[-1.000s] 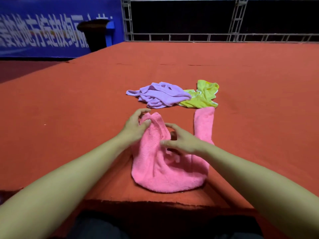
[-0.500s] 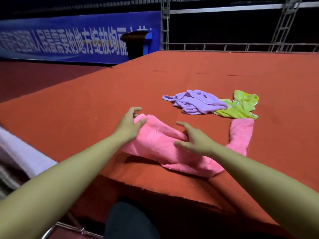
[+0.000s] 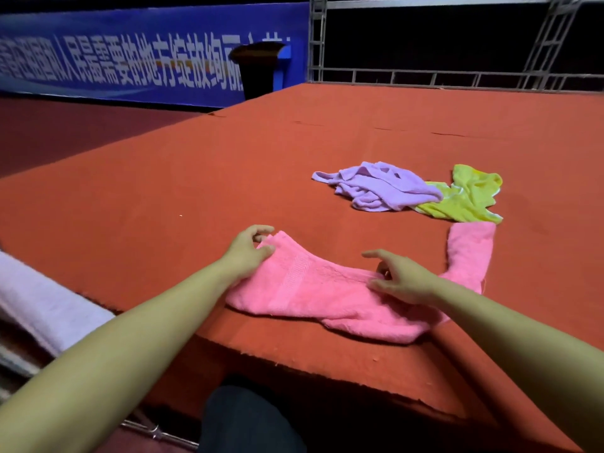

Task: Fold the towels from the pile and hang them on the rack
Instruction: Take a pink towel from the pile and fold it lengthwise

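Spread wider now, the pink towel (image 3: pixel 313 289) lies long.
Left hand (image 3: pixel 246 253) pinches its corner, right hand (image 3: pixel 403 277) presses flat; I judge squaring comes next.

Both forearms reach forward; left grip (image 3: pixel 249 253) curled, pinching; right grip (image 3: pixel 403 279) pressing down, fingers spread

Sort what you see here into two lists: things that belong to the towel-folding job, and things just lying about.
Belongs to the job:
pink towel, gripped by the left hand, right hand on it
purple towel
yellow-green towel
white towel at the left edge

Lying about:
blue banner
metal railing
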